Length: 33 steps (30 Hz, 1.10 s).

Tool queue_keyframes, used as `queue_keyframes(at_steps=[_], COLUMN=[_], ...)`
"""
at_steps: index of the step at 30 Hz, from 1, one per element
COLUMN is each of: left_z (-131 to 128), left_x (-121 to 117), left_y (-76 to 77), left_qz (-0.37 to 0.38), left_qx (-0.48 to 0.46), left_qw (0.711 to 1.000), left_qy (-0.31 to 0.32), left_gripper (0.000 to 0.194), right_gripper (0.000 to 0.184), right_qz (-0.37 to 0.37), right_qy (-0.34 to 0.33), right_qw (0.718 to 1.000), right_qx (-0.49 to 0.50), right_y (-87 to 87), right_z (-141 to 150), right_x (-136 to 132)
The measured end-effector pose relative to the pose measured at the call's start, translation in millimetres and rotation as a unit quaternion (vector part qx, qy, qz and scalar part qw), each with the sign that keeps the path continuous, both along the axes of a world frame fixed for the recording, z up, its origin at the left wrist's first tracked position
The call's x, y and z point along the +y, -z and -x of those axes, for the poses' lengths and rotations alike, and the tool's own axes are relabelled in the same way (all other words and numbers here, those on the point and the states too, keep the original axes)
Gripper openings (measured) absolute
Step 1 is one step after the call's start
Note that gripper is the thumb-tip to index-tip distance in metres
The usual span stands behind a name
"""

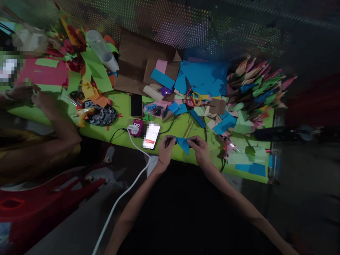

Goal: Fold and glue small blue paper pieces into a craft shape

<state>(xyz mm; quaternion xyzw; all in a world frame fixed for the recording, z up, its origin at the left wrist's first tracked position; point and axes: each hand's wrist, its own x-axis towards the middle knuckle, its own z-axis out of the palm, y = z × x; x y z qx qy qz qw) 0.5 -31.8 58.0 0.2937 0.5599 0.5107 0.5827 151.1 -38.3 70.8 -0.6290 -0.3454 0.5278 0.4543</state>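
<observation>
A small piece of blue paper (183, 145) is stretched between my two hands at the front edge of the green-topped table (124, 140). My left hand (167, 147) pinches its left corner, fingers closed. On the other side, my right hand (198, 147) grips the right part between thumb and fingers. The paper looks folded or cut to a point that hangs downward. Just left of my left hand lies a lit phone (152, 136). A yellow pencil-like stick (189, 128) lies behind the paper.
Red-handled scissors (189, 97) and paper scraps lie behind my hands. Many paper cones (255, 85) are heaped at the back right. A magenta power adapter (136, 128) with a white cable (124, 193) sits left. Another person's hands (37, 95) work at far left. A hot-glue gun-like tool (228, 146) lies right.
</observation>
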Motion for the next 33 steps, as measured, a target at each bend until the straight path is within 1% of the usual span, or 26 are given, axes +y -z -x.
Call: queue_keyframes(at_steps=[7,11,17,25,30,33], left_z=[-1.2,-1.2,1.3,3.8,3.9,3.1], left_x=[-2.5,-3.4,-4.4,-4.5,-4.1,-4.1], left_y=[-4.8,-3.8,-2.3,-1.0,0.7,0.5], left_qz=[-0.003,-0.004,-0.003,-0.004,0.003,0.008], left_qx=[-0.003,0.001,-0.001,0.004,-0.020,-0.035], left_qw=[1.000,1.000,1.000,1.000,0.999,0.999], left_qy=[-0.004,-0.008,-0.005,-0.017,-0.029,-0.021], left_gripper=[0.024,0.024,0.025,0.026,0.029,0.030], right_gripper=[0.030,0.029,0.031,0.032,0.029,0.029], right_qz=[-0.006,-0.004,-0.009,-0.010,-0.014,-0.012], right_qy=[-0.006,-0.013,0.000,-0.012,-0.010,-0.011], right_qw=[1.000,1.000,1.000,1.000,1.000,1.000], right_qx=[-0.003,-0.004,0.000,-0.015,-0.005,-0.010], right_y=[1.0,0.5,1.2,3.9,4.4,3.5], right_z=[-2.1,-2.1,0.2,2.9,4.6,4.7], right_x=[-3.0,-3.6,-4.1,-4.4,-3.8,-3.2])
